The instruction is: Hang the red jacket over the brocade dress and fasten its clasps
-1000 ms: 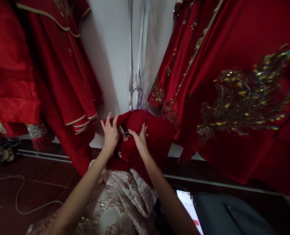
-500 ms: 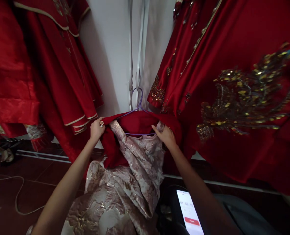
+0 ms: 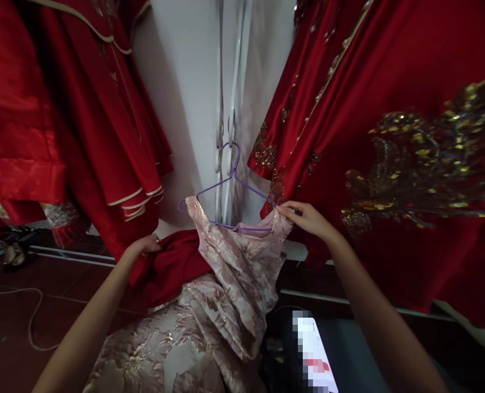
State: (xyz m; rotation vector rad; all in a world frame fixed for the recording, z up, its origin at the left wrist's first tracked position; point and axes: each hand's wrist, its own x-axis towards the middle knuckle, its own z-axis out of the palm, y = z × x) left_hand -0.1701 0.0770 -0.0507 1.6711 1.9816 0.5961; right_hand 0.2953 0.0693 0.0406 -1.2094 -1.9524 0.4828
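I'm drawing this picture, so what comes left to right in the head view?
Shiny beige shoes, silver cloth with red fringe, left hand, curved purple hanger hook, right hand, gold sequined embroidery.

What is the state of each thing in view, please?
Thin purple clothes hanger: hung by its hook.
Pale pink-gold brocade dress: straps over the hanger, body creased.
Dark-red fabric garment: bunched, off the hanger.
Left hand: closed on the dark-red garment.
Right hand: pinching at a dress strap.
White rectangular phone screen: lit.
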